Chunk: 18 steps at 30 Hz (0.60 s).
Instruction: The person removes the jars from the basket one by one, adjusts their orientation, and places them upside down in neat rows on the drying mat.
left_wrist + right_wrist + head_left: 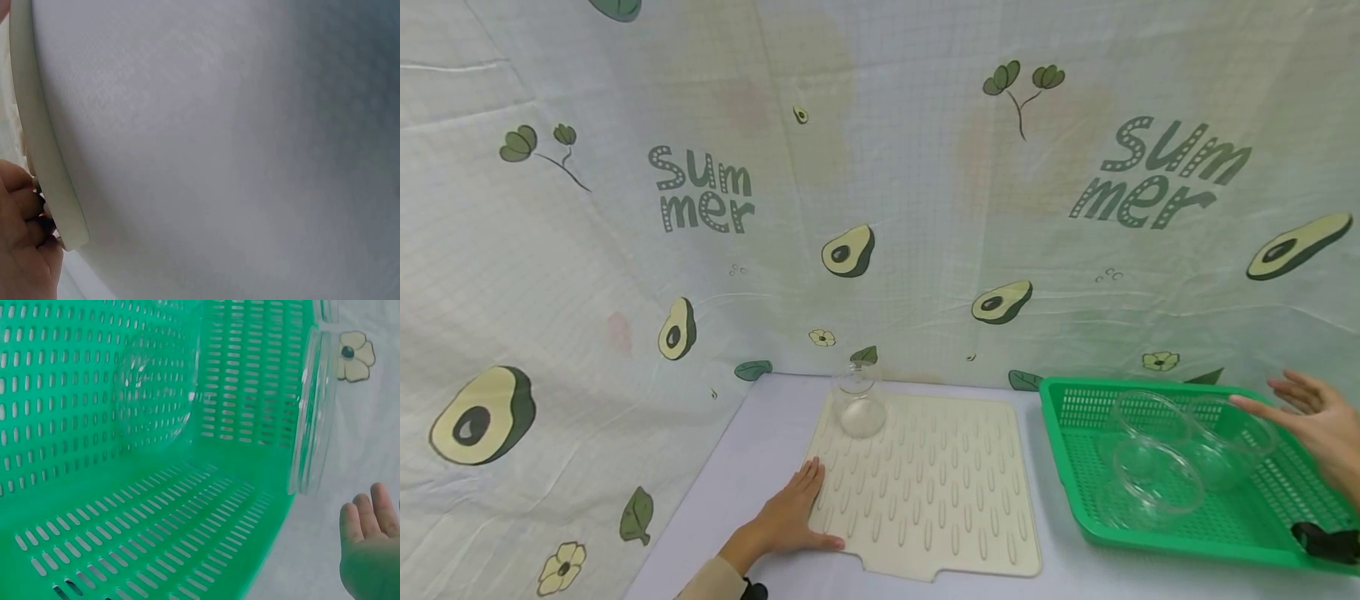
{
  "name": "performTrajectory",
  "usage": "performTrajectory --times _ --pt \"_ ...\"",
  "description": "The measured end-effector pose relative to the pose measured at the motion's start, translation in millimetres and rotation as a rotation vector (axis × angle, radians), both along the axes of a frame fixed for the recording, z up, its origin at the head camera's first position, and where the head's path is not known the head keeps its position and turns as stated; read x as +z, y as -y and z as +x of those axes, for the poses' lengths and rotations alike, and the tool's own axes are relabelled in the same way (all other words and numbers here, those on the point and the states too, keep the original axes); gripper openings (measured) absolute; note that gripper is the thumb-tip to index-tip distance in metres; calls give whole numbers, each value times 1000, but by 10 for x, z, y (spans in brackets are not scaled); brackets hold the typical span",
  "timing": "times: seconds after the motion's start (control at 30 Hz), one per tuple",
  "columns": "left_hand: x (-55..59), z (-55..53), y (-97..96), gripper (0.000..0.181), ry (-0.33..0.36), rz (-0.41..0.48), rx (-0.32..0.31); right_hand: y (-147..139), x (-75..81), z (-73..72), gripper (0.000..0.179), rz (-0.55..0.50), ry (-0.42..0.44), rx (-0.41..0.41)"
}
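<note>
Touching corner of mat, left hand spread wide; right hand wide too, near clear cups in green basket; another cup on mat.

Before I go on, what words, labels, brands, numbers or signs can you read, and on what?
"sum mer", over two lines: left lettering on the avocado-print cloth.
"sum mer", over two lines: right lettering, same cloth.
No readable text shows on the cream ridged mat, green perforated basket or clear containers.
</note>
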<state>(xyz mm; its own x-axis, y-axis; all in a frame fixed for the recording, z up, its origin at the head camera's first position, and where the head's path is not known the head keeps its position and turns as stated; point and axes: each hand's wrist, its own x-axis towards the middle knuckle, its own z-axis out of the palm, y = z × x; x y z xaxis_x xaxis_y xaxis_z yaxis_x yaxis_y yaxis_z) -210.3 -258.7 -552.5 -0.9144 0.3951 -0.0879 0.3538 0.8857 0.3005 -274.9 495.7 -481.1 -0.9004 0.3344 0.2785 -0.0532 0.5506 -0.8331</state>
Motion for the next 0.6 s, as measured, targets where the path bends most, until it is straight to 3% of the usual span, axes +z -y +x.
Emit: performTrajectory --times 0.17,0.23,0.53,0.6 --pt "3 2 3 134 1 0 0 -411 -437 -228 97 25 7 36" --pt "-1 -1 10 134 -1 0 -1 -510 -528 -284 100 32 36 53" --pt "-5 -17 11 135 -5 2 3 -475 -537 -165 100 53 79 148" --pt "-5 -14 7 135 -1 -1 4 -391 -456 -100 103 50 108 153"
